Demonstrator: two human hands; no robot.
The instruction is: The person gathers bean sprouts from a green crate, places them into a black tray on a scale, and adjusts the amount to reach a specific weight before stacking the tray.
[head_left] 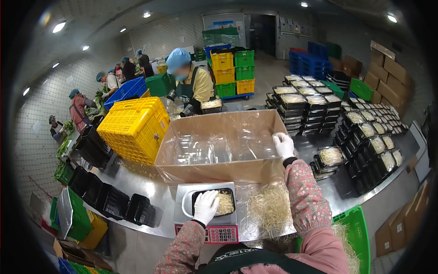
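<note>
My left hand (206, 206), in a white glove, lies over the left part of a black tray (234, 211) with its fingers stretched out on the bean sprouts (225, 202) inside. The tray rests on a scale (222, 234) with a red keypad. Farther forward, my right hand (284, 145), also gloved, has its fingers closed over the right rim of a large cardboard box (219, 172). Clear plastic film (205, 145) lines the box. A loose heap of bean sprouts (270, 208) lies on the metal table right of the scale.
Stacked filled trays (306, 101) stand at the right, and black trays (109, 201) at the left. A yellow crate (132, 130) sits beside the box. A green crate (360, 228) with sprouts is at my lower right. Across the table, a person (191, 84) handles a tray.
</note>
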